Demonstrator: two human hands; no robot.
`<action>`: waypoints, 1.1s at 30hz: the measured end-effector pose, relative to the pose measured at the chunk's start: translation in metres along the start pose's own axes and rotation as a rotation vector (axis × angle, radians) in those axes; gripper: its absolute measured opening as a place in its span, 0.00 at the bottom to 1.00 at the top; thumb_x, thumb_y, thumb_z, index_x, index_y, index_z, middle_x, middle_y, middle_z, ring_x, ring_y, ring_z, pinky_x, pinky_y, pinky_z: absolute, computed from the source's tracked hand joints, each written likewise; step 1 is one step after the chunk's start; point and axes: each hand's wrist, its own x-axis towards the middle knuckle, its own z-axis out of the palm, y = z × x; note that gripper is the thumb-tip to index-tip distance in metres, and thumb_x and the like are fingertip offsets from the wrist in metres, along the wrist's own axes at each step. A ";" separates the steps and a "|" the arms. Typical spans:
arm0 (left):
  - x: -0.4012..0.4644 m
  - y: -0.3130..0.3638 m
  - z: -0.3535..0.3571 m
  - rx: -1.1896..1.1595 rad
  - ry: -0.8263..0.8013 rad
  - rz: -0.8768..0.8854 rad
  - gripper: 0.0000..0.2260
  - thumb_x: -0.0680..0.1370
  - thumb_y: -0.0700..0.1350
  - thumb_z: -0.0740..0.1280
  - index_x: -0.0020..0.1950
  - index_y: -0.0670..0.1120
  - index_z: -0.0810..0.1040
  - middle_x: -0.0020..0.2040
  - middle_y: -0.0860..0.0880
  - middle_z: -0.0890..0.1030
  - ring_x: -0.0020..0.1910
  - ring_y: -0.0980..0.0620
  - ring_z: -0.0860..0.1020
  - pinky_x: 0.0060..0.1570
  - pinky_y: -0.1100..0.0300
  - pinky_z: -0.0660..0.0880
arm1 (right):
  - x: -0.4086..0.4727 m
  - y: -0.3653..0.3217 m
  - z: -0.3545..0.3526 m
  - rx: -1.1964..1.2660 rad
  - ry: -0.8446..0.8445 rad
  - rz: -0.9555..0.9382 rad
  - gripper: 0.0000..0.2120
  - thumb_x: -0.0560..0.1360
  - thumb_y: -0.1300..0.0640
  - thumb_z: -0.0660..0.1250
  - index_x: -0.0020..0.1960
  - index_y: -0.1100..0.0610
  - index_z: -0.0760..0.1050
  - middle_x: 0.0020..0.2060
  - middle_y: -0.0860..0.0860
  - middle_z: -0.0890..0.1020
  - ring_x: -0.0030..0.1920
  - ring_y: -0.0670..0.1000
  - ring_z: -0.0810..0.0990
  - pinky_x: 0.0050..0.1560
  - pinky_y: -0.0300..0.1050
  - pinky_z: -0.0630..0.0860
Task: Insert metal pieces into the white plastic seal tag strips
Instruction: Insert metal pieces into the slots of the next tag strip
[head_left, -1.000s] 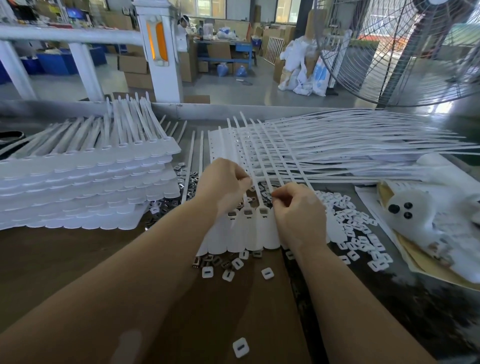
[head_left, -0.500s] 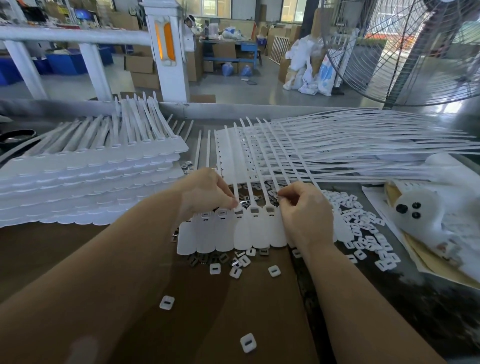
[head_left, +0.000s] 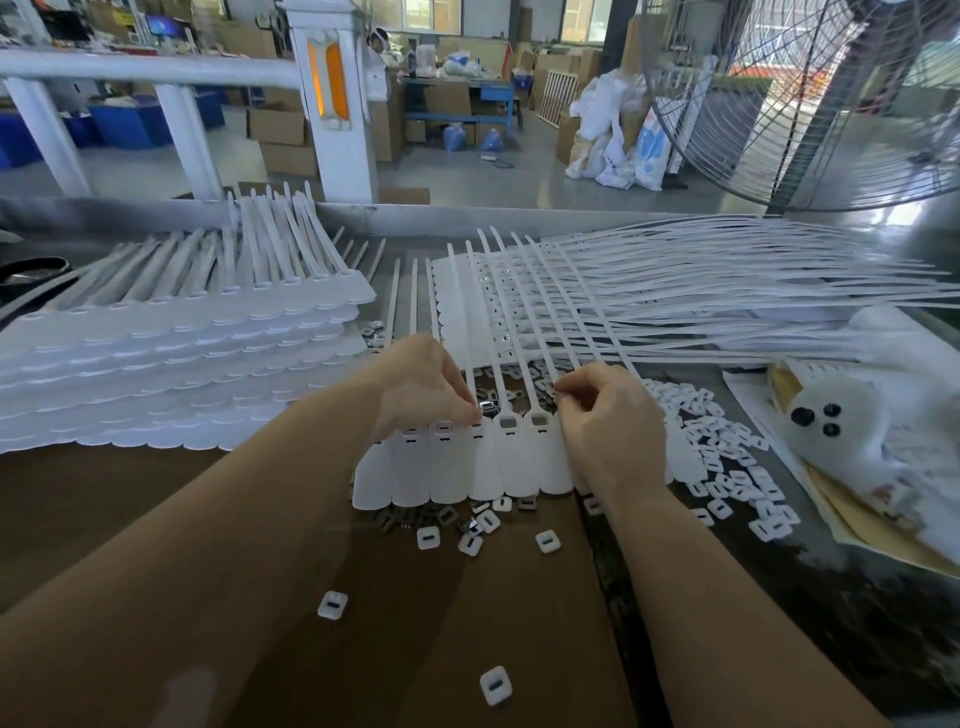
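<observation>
While warehouse floor, cartons and big fan (head_left: 810, 98) fill background, brown worktable (head_left: 104, 499) carries white seal tag sheet (head_left: 483, 462) at centre. No legible writing. Left hand (head_left: 423, 387) fingertips pinch at sheet's slot row; right hand (head_left: 608, 421) fingers curled, pinching strip. Metal pieces (head_left: 395, 519) lie below sheet.

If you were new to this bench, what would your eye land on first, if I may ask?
Two bare hands, left hand and right hand, meet at the joined white plastic seal tag strip at centre. A tall stack of white tag sheets lies left; small white square plastic caps scatter right.
</observation>
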 end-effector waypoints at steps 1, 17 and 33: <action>0.000 0.000 0.001 0.008 0.002 0.006 0.06 0.68 0.44 0.75 0.33 0.49 0.81 0.36 0.48 0.81 0.37 0.51 0.77 0.33 0.62 0.74 | 0.000 0.000 0.000 0.004 -0.001 -0.001 0.05 0.74 0.61 0.66 0.48 0.56 0.80 0.42 0.46 0.78 0.48 0.50 0.77 0.50 0.40 0.73; 0.004 -0.003 0.006 -0.067 0.134 0.053 0.03 0.72 0.46 0.72 0.43 0.47 0.83 0.37 0.52 0.81 0.35 0.53 0.77 0.31 0.64 0.72 | -0.001 -0.001 0.000 0.002 0.011 0.002 0.05 0.74 0.61 0.66 0.48 0.56 0.80 0.40 0.44 0.75 0.48 0.50 0.77 0.50 0.41 0.73; 0.026 0.029 0.041 0.327 0.231 0.065 0.10 0.72 0.37 0.64 0.49 0.44 0.81 0.45 0.47 0.81 0.43 0.47 0.79 0.40 0.57 0.76 | -0.003 0.000 0.002 -0.035 0.005 0.002 0.07 0.75 0.60 0.63 0.48 0.56 0.80 0.43 0.50 0.81 0.48 0.50 0.77 0.50 0.45 0.74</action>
